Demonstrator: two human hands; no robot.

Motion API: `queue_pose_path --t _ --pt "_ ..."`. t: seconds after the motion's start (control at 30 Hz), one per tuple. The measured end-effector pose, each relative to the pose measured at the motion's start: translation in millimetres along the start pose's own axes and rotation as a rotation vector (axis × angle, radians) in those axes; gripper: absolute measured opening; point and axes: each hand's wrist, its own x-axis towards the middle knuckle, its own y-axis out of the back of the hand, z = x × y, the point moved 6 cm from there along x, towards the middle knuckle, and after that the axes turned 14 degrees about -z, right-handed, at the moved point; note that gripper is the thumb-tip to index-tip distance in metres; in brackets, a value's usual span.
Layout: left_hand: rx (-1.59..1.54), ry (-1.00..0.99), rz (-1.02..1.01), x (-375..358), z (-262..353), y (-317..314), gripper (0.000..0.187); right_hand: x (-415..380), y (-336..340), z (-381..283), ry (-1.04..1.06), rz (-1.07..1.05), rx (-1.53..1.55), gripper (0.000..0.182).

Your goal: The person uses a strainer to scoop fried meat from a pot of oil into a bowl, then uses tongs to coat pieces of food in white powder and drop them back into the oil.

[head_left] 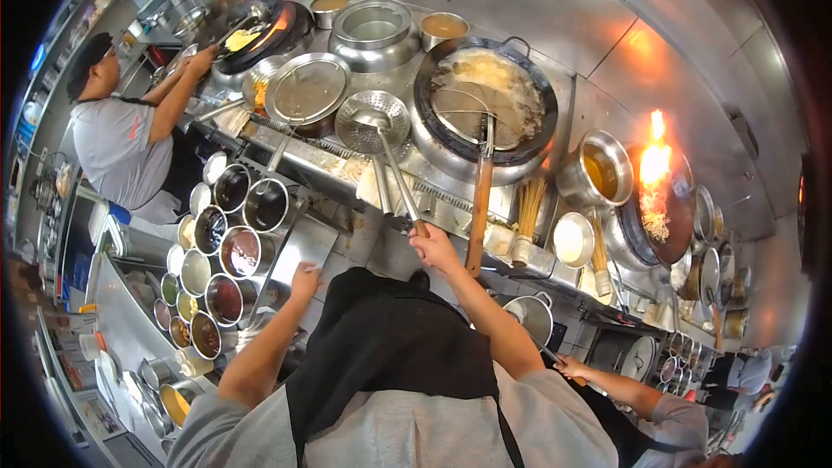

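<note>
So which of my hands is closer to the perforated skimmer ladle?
Right. Your right hand grips the end of the skimmer ladle's long handle, while your left hand rests lower left on the steel counter beside the sauce bowls.

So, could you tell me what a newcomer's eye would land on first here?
Probably the flame leaping from the wok at far right. Next, the big wok of bubbling oil at centre, beside the perforated ladle whose handle the right hand grips.
</note>
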Motion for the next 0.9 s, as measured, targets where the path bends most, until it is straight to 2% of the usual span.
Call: queue_pose_path --t 0.03,0.1,0.17,0.23,0.3,0.33,0.37,0.4,0.43,0.47,0.53,0.6,0.67,0.7,0.77,0.8,0.87,0.9 --pt "0.011 -0.059 -0.141 10.8 40.0 -36.6 0.041 -11.9 -5.8 -11.4 0.001 -0.030 0.049 0.017" --pt "0.029 -0.026 -0.259 35.4 95.1 -96.1 0.052 -39.1 -16.1 -29.0 0.018 -0.098 0.136 0.018" --pt "0.042 -0.072 -0.210 52.9 139.6 -138.5 0.069 -70.3 -19.7 -47.4 0.053 -0.091 0.193 0.019" --pt "-0.015 0.034 -0.251 72.4 161.3 -170.3 0.079 -101.4 -18.8 -55.1 0.060 -0.084 0.264 0.021" --pt "-0.012 -0.042 -0.293 101.6 157.3 -187.1 0.070 -117.9 -12.8 -59.2 0.133 -0.072 0.203 0.024" --pt "0.017 -0.054 -0.314 110.2 157.4 -192.9 0.066 -125.4 1.7 -61.7 0.084 -0.023 0.078 0.026" --pt "0.039 0.010 -0.261 110.4 156.8 -194.5 0.060 -136.4 13.5 -75.8 0.033 0.023 -0.046 0.028" --pt "0.299 0.006 0.009 95.4 164.9 -187.3 0.063 -146.4 30.8 -90.5 -0.005 0.094 -0.089 0.029" --pt "0.558 0.000 0.280 64.9 183.9 -186.5 0.067 -156.4 46.4 -112.2 0.044 0.160 -0.080 0.026" --pt "0.471 -0.080 0.367 23.6 214.5 -196.3 0.069 -164.4 50.8 -140.7 0.091 0.207 -0.109 0.022" --pt "0.518 -0.407 0.234 -12.5 243.2 -232.4 0.075 -172.6 72.7 -157.4 0.067 0.295 -0.286 0.021" --pt "0.464 -0.406 -0.170 -13.8 236.1 -291.1 0.080 -173.7 94.4 -168.9 0.051 0.367 -0.349 0.021" --pt "-0.002 -0.129 -0.643 18.4 187.3 -359.9 0.080 -173.2 116.6 -185.3 0.045 0.399 -0.465 0.016" --pt "-0.006 -0.136 -0.642 15.0 193.2 -362.5 0.080 -172.1 126.7 -194.5 0.016 0.418 -0.522 0.015" --pt "-0.070 -0.081 -0.854 -0.6 207.9 -375.3 0.071 -168.5 137.0 -218.7 -0.031 0.456 -0.610 0.014" --pt "-0.167 -0.089 -0.863 -19.3 228.8 -366.1 0.053 -163.9 145.7 -226.5 -0.062 0.437 -0.647 0.015" --pt "-0.375 -0.075 -0.741 -32.7 251.1 -337.2 0.038 -153.5 157.5 -239.1 -0.121 0.401 -0.693 0.016" --pt "-0.236 -0.164 -0.635 -23.5 254.9 -320.7 0.034 -145.0 161.4 -242.6 -0.120 0.361 -0.642 0.015"
